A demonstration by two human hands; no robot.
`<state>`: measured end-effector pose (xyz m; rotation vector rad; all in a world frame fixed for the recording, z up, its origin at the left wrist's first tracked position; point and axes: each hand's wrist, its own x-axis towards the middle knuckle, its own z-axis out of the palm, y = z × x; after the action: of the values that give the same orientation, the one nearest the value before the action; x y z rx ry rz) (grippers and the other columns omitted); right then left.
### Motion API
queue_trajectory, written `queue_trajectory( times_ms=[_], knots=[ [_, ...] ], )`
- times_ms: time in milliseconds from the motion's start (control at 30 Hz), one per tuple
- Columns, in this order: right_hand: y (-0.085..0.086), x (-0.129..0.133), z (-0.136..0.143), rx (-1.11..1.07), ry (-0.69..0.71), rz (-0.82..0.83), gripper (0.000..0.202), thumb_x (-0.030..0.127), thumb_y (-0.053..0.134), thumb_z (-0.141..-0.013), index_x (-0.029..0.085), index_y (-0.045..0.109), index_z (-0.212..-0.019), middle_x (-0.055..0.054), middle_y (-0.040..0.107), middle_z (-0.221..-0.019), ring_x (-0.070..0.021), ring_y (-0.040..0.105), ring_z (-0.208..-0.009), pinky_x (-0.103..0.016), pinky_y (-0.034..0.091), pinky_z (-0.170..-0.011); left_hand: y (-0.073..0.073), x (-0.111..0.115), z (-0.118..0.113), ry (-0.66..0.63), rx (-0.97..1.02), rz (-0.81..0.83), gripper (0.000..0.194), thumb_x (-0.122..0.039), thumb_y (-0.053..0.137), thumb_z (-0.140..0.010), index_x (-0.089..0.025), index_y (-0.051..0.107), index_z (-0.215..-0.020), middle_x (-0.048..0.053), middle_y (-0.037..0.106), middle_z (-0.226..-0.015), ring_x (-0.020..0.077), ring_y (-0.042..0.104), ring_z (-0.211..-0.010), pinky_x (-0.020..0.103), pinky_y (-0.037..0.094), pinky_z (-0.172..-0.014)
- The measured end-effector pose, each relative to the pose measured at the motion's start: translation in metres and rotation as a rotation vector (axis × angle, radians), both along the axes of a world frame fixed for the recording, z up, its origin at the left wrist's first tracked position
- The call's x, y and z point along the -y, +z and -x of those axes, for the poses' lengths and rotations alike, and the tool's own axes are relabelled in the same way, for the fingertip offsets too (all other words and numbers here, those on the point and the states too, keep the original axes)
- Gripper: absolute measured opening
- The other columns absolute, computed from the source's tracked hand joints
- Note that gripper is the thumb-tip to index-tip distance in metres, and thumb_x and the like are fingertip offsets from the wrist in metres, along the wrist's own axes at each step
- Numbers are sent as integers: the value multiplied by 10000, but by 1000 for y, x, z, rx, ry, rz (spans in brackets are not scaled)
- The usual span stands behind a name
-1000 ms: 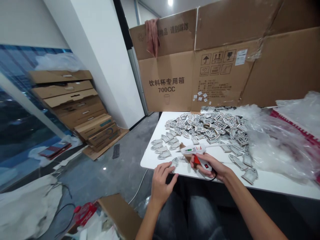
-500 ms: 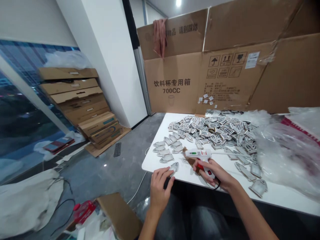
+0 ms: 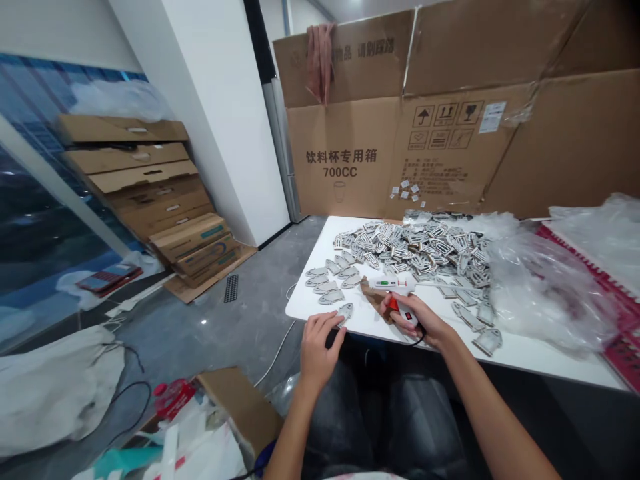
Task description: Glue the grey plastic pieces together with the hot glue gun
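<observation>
My left hand (image 3: 321, 347) is at the table's front edge, its fingers and thumb closed on a small grey fish-shaped piece (image 3: 345, 312). My right hand (image 3: 416, 319) is wrapped round the red-and-white handle of a glue gun (image 3: 393, 285). The gun's nozzle points left above a brown scrap (image 3: 379, 303), and a long pale stick runs out of its back. Several similar pieces (image 3: 327, 287) lie in rows behind my left hand. A large heap of grey pieces (image 3: 425, 247) covers the back of the white table (image 3: 320, 250).
Clear plastic bags (image 3: 547, 293) lie on the table's right side. Behind the table stands a large cardboard sheet (image 3: 345, 133). On the floor are stacked boxes (image 3: 150, 180), a white sack (image 3: 60, 390) and an open carton (image 3: 245, 407) with a red bottle (image 3: 173, 398).
The camera view has shifted, so the table and both hands appear slightly higher. Both hands keep their holds, with little movement relative to the table.
</observation>
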<state>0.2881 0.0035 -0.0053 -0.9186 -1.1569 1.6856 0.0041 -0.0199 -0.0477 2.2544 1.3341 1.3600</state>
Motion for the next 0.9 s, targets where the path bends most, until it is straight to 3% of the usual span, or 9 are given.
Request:
queue_trajectory(
  times_ms=[900],
  knots=[
    [-6,-1,2,15,16,-77,478,612,618,-1047,151,729,-984,122,403,-442,-47,241,-311,-183,235,-337,-3,-3,2,11,-71,-52,224,-234,635,-1075,-258,755,-1263,75,783,-1279,294,674,-1182,490,555,-1047]
  ],
)
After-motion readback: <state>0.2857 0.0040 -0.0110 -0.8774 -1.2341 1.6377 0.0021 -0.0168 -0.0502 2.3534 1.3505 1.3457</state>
